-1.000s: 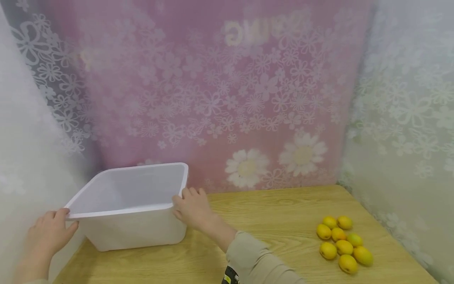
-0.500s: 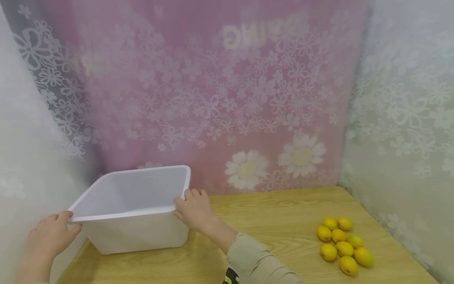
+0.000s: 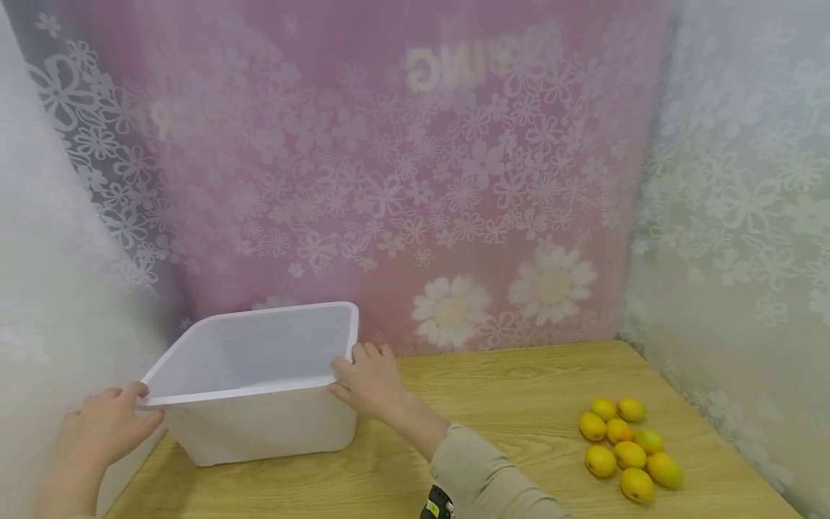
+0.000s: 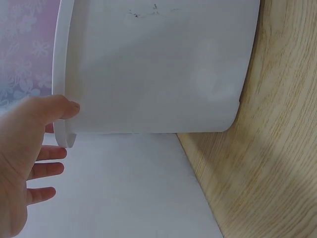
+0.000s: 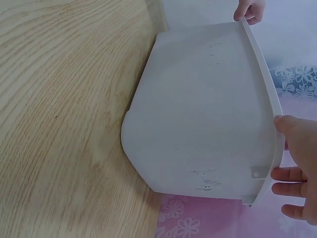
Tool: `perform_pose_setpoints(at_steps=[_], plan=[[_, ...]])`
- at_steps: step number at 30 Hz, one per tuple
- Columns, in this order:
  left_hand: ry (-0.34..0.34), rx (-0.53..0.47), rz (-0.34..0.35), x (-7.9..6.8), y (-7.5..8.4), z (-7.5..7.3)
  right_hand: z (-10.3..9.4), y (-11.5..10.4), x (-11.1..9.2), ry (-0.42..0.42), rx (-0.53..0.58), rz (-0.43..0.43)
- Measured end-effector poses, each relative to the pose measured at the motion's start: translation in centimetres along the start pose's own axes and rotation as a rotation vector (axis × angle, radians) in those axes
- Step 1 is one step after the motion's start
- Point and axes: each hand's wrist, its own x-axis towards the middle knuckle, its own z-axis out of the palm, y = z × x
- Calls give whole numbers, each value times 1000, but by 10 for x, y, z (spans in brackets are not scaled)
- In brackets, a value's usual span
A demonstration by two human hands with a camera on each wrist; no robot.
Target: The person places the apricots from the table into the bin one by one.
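Observation:
A white plastic bin (image 3: 272, 425), open at the top, stands at the left of the wooden table. My left hand (image 3: 104, 429) grips the near left corner of its rim. In the left wrist view, that hand's thumb (image 4: 62, 108) lies over the rim while the other fingers spread below the corner. At the near right corner, my right hand (image 3: 371, 380) holds the rim, thumb in front and fingers over the right side. The right wrist view shows the bin's outer wall (image 5: 208, 109) with dark scuff marks, both hands on its rim.
Several yellow fruits (image 3: 630, 454), some tinged green or orange, lie in a cluster on the right of the table (image 3: 493, 404). A pink floral curtain (image 3: 389, 180) hangs behind, with pale floral sheets at the left and right sides.
Over the last half second the bin has slid a little to the right, both hands moving along with it and keeping their hold. The fruits stay where they were.

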Motion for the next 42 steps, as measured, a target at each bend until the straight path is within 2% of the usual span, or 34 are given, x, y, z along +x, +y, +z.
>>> perform_pose_setpoints(at_steps=[10,16,26,38,42], plan=[[-28,22,36,0,11,-2,-2,11,-7,-26,32,0],[-36,28,58,0,19,-2,-2,20,-14,2,38,-6],[-1,57,107,-1,33,-2,-8,34,-24,1,33,-11],[44,76,158,-3,61,-1,-18,55,-42,-44,123,9],[50,70,165,-4,68,-1,-18,63,-48,-32,134,3]])
